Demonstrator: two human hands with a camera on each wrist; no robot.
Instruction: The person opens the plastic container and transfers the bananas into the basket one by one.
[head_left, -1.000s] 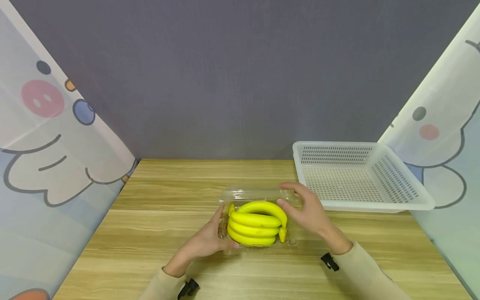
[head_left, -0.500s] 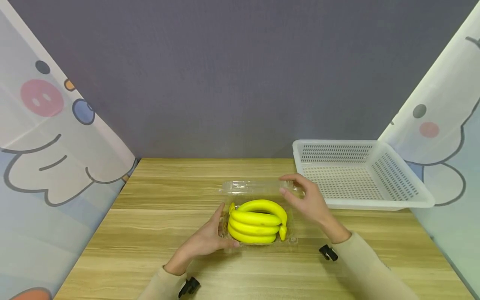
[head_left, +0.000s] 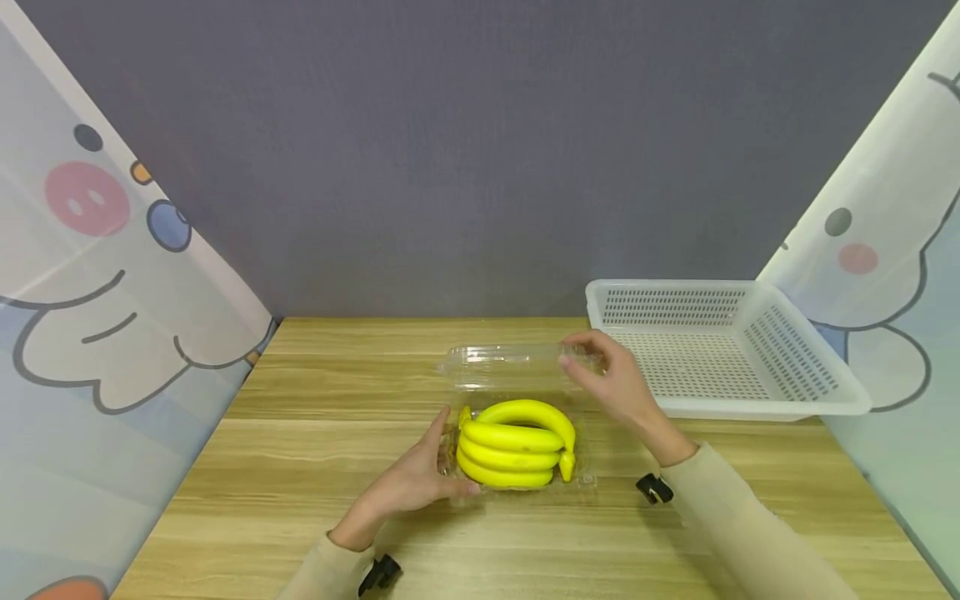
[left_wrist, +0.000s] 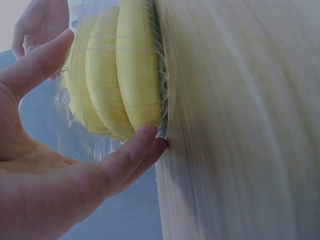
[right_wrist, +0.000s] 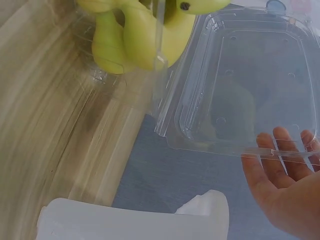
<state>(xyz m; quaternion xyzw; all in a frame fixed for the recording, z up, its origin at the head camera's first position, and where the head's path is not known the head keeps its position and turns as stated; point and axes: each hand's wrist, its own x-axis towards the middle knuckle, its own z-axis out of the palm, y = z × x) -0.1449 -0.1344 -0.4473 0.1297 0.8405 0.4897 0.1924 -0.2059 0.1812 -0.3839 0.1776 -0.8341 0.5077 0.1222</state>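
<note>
A clear plastic clamshell container (head_left: 588, 481) holds a bunch of yellow bananas (head_left: 513, 461) on the wooden table. Its hinged lid (head_left: 510, 367) is raised at the far side. My right hand (head_left: 611, 379) holds the lid's right edge, thumb in front and fingers behind; in the right wrist view the fingers (right_wrist: 274, 150) overlap that edge. At the container's left end is my left hand (head_left: 412, 475), thumb along the front and fingers fairly straight. The left wrist view shows fingertips (left_wrist: 147, 132) at the container's lower corner, close over the table, and the bananas (left_wrist: 137, 65) through its wall.
A white perforated plastic basket (head_left: 765, 408) stands at the back right of the table (head_left: 337, 375), just beyond the right hand. A grey wall panel (head_left: 480, 167) closes the back, with cartoon-print curtains (head_left: 67, 350) on both sides.
The right hand has moved up and away with the lid, swinging it further back from the bananas. The left hand has stayed at the container's left end.
</note>
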